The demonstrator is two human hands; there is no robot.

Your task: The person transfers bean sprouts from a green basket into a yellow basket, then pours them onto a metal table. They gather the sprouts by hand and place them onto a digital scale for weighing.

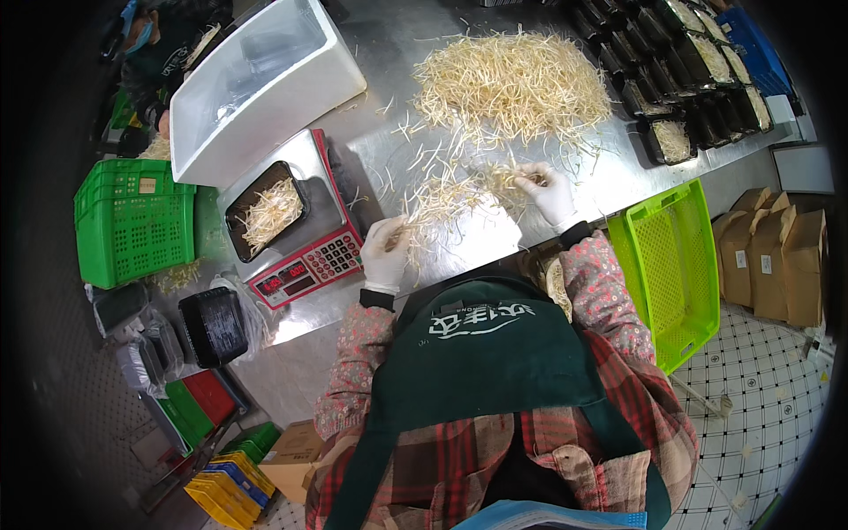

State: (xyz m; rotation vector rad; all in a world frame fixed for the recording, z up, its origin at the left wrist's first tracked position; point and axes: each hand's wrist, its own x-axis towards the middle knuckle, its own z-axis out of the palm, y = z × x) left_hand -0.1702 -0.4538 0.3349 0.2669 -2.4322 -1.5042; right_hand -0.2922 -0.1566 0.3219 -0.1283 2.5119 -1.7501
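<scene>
Both of my hands wear white gloves over a loose strip of bean sprouts [437, 199] on the steel table. My right hand [553, 195] pinches a small clump of sprouts between thumb and fingers. At the strip's near-left end, my left hand [384, 255] curls its fingers around some sprouts, partly hidden by the glove. Beyond my hands lies a large heap of bean sprouts [510, 86]. To the left of my left hand, a red digital scale [308, 271] carries a black plastic tray [301, 192] with bean sprouts [268, 212] in it.
A white foam box [225, 152] and a green crate [136, 225] stand left, with empty black trays [212, 328] nearer. A masked person [149, 46] is behind the box. Filled trays [672, 142] are stacked far right. A lime-green basket [682, 285] adjoins the table edge [464, 262].
</scene>
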